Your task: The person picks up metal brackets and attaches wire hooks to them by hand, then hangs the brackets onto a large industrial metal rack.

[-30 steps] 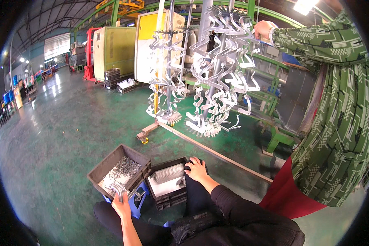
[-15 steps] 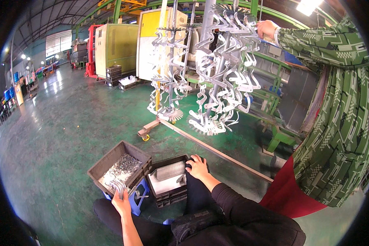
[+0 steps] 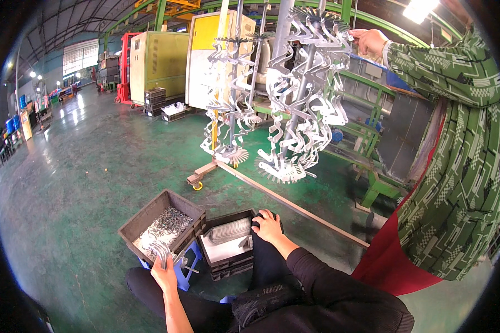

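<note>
Your left hand point(image 3: 164, 273) is closed around a bunch of small metal hooks point(image 3: 160, 251), at the near edge of the grey crate point(image 3: 150, 213) that is full of the same hooks. Your right hand point(image 3: 268, 226) lies open, fingers spread, on the far rim of the black crate point(image 3: 230, 266) just beside it. In front of you, another person's hand point(image 3: 370, 41) in a green patterned sleeve touches the hanging rack of metal parts point(image 3: 303, 105).
</note>
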